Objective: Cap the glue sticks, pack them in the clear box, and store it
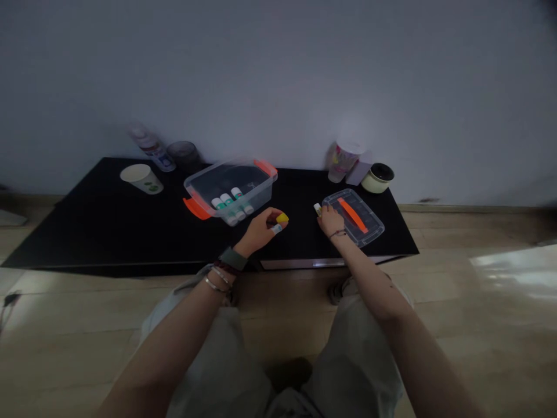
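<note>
My left hand is closed around a small white tube with a yellow cap, just in front of the clear plastic box. Inside that open box, which has orange latches, several white-capped green tubes lie side by side. My right hand is lowered to the black table at the left edge of the box's clear lid. Its fingers are closed on a small white-capped tube, largely hidden by them. An orange handle crosses the lid, which lies flat.
A paper cup, a spray can and a dark cup stand at the back left. Against the wall on the right are a patterned plastic cup, a pale box and a cream pot. The black table ends near my knees.
</note>
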Tool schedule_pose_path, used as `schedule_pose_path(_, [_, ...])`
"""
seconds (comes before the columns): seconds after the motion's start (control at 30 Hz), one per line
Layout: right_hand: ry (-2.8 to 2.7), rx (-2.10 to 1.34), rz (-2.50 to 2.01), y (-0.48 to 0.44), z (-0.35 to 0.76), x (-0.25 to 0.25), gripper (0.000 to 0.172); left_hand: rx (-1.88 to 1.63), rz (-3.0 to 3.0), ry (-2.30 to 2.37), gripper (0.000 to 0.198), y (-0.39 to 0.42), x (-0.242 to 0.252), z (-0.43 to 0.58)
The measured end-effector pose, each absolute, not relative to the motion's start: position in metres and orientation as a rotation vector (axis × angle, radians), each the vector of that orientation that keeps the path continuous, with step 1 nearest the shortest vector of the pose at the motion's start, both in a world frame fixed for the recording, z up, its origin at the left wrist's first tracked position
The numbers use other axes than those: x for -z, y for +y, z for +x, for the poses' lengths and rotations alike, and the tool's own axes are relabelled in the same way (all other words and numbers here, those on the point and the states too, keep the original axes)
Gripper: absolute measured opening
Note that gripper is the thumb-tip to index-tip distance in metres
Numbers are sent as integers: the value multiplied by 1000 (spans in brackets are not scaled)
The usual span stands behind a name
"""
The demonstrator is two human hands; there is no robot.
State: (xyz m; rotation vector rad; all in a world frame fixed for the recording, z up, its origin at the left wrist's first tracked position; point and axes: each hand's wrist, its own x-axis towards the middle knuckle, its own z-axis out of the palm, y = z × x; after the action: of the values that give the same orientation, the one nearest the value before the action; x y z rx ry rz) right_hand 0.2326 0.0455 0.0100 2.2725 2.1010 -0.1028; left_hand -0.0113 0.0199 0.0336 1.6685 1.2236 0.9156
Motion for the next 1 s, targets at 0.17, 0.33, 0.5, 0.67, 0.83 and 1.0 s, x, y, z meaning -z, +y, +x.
schedule_pose_path(0.17, [2136, 643, 2443, 48, 217, -19, 24, -940, 1693, 1202, 37, 22, -33, -13])
schedule_pose_path(0.33, [2225, 1780, 2325, 41, 191, -31, 16, -984, 1678, 1206, 44, 26, -28, -15])
schedule_pose_path(0.5, [2588, 1669, 1980, 19, 182, -39, 25, -984, 1624, 1215, 44, 26, -28, -17])
schedule_pose_path(0.67, [2853, 1030, 1758, 2, 185, -55, 37, -939, 1624, 1146, 49, 24, -27, -19])
schedule_pose_path(0.83, [2773, 494, 1726, -11, 180, -71, 29, -845, 1696, 1119, 53, 21, -23, -20])
schedule_pose_path(1.0, [2531, 230, 1830, -15, 176, -78, 26, -767, 1741, 1109, 56, 13, -26, -14])
